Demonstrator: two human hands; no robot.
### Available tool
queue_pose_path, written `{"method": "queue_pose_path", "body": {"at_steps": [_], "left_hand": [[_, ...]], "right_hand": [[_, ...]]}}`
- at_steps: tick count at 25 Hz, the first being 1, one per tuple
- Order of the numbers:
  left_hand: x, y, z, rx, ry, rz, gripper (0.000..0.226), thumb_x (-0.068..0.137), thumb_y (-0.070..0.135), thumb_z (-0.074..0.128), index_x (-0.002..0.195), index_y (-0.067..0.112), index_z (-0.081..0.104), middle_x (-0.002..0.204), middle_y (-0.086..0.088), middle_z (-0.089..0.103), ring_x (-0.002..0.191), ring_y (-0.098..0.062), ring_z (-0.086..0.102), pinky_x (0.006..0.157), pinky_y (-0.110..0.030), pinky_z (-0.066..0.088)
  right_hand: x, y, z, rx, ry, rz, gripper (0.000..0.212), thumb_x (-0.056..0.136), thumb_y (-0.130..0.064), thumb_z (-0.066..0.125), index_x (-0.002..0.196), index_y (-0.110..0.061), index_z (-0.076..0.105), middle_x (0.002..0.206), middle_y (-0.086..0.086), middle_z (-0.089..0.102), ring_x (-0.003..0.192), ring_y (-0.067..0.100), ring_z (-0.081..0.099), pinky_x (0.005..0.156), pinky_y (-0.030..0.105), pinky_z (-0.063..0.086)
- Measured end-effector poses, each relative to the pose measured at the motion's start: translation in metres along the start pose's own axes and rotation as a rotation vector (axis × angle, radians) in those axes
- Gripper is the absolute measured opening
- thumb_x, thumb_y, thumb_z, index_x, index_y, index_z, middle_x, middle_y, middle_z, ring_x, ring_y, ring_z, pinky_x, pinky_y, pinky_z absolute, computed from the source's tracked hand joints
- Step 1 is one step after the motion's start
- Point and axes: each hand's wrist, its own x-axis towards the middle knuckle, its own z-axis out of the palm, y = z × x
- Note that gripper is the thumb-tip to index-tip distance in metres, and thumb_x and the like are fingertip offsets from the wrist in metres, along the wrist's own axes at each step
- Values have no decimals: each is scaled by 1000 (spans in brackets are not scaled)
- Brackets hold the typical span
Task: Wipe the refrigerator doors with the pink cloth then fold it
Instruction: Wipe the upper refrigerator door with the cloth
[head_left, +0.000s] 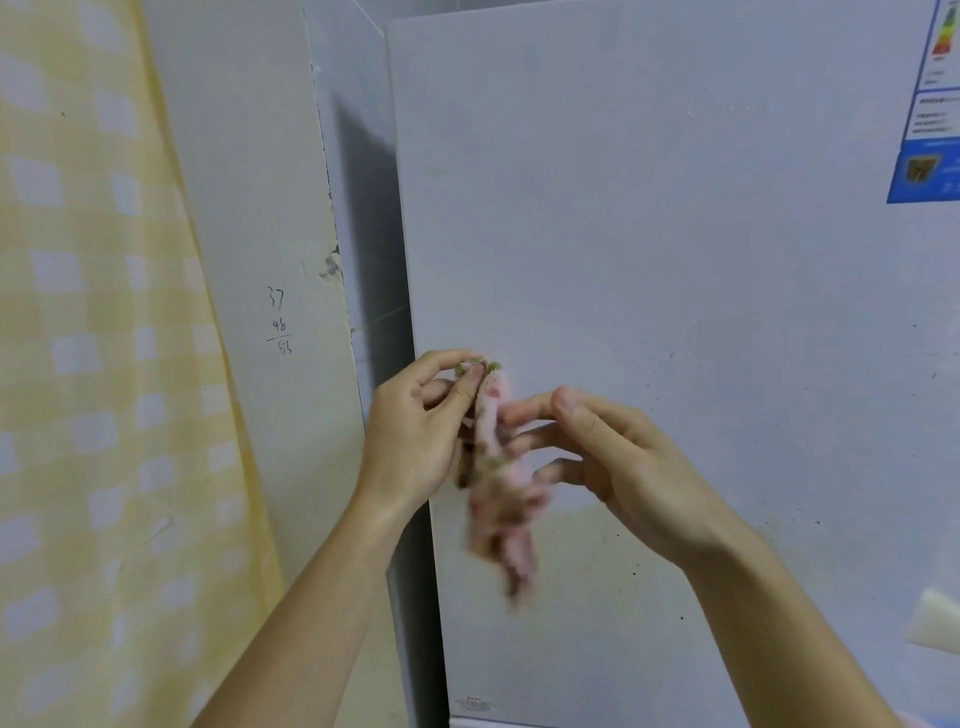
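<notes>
Two forearms (322, 597) bare to frame edge, at 7 and 5 o'clock. Left hand (410, 431), right hand (623, 457) bare; fingers (522, 413) slender, nails short.

Cloth (498, 483) hangs between both hands — before the door (675, 260), seemingly.

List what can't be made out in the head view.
All head view:
- pink cloth: lower half motion-blurred, so its folds are unreadable.
- right hand: fingertips meet the blurred cloth, grip unclear.
- energy label: cut off by the right edge, print too small.
- sticker at the door bottom: text too small.
</notes>
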Motion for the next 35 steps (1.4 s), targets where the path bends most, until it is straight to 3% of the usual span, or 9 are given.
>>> {"method": "queue_pose_path", "body": {"at_steps": [5, 10, 14, 17, 21, 26, 29, 31, 35], "left_hand": [[-6, 8, -2, -366, -358, -183, 46, 98, 47, 63, 138, 25, 60, 119, -9, 77, 114, -25, 73, 101, -43, 54], [-4, 9, -17, -273, -568, -186, 56, 86, -5, 61, 136, 17, 49, 115, -9, 77, 96, -20, 72, 84, -30, 58], [-1, 18, -26, -83, -507, -150, 39, 93, -13, 48, 115, 17, 61, 91, -13, 77, 78, -20, 68, 76, -28, 54], [4, 11, -37, 228, -398, -32, 14, 90, 21, 66, 98, 30, 72, 92, -25, 71, 81, -35, 66, 86, -40, 54], [4, -1, -33, 316, -205, 106, 8, 95, 23, 76, 97, 31, 77, 95, 16, 76, 93, -1, 71, 83, -18, 53], [14, -27, -5, 422, 120, 348, 10, 88, 21, 83, 92, 24, 74, 87, 17, 71, 82, -2, 64, 74, -9, 44], [17, -44, -4, 465, 186, 389, 12, 88, 23, 83, 94, 24, 72, 90, 17, 70, 87, -4, 63, 77, -18, 49], [19, -52, -5, 465, 216, 442, 14, 89, 23, 83, 97, 21, 72, 92, 19, 68, 90, -6, 64, 80, -24, 53], [30, -64, -14, 547, 311, 686, 13, 96, 18, 73, 106, 9, 73, 105, 3, 71, 98, -19, 64, 91, -28, 51]], "right_hand": [[19, 9, 5, -459, 321, -199, 54, 93, -28, 78, 142, -37, 56, 81, -11, 59, 73, 4, 59, 75, 19, 52], [27, -15, -1, -603, 250, 30, 45, 78, -60, 81, 108, -28, 68, 113, -13, 61, 96, -1, 64, 79, 16, 49], [22, -15, -9, -167, 116, 108, 54, 67, -40, 91, 97, -12, 56, 84, 4, 69, 78, 20, 69, 74, 30, 54], [19, -10, -19, -59, 182, 65, 54, 66, -33, 92, 108, -14, 65, 78, 2, 61, 80, 20, 60, 84, 33, 50], [24, 4, -16, -515, 544, -152, 22, 74, -31, 94, 86, -27, 76, 75, -10, 65, 71, 10, 58, 67, 19, 47], [45, 45, 15, -1112, 978, -630, 21, 87, 2, 77, 102, -14, 76, 78, 2, 64, 72, 27, 62, 53, 36, 48], [47, 91, 50, -1022, 891, -625, 25, 94, 4, 68, 119, -1, 69, 121, 14, 69, 115, 29, 65, 95, 37, 56], [46, 124, 62, -1174, 801, -554, 44, 98, 1, 62, 142, 1, 59, 158, 20, 48, 150, 32, 42, 123, 42, 36], [55, 149, 42, -1451, 723, -493, 63, 104, -27, 51, 164, -22, 32, 177, 4, 7, 163, 24, 12, 132, 50, 7]]}}
